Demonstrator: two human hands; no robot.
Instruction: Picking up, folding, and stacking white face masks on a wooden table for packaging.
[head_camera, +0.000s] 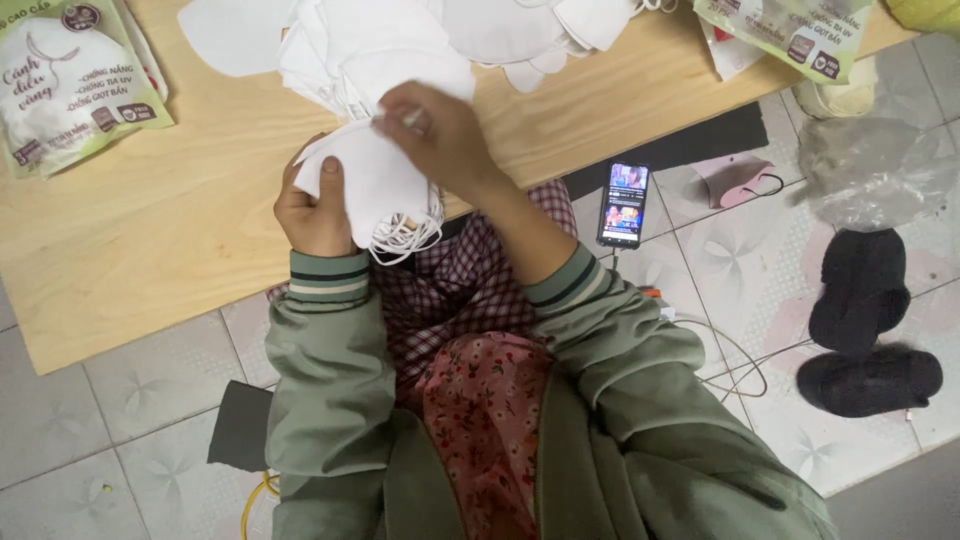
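So the stack of white face masks (375, 190) sits right at the near edge of the wooden tabletop (150, 230), held up just off it, with the elastic ear loops (405, 238) dangling out the bottom in a tangle. The left hand (315, 205) has its grip wrapped around the stack from the left, thumb pressed flat on the top mask. The right hand (440, 135) comes in over the top edge of the stack, fingers pinched shut on the upper corner of a mask.

Just behind the stack there's a loose heap of more white masks (400, 40) spread across the tabletop. Far left of the stack is a green-and-white retail packet (65, 80), and another packet (790, 30) lies way off to the right at the tabletop's edge. Right of the stack, down on the tiled floor (150, 400), a phone (624, 205) lies with its screen lit, and further right are a crumpled clear plastic bag (870, 170) and a pair of black slippers (865, 320).
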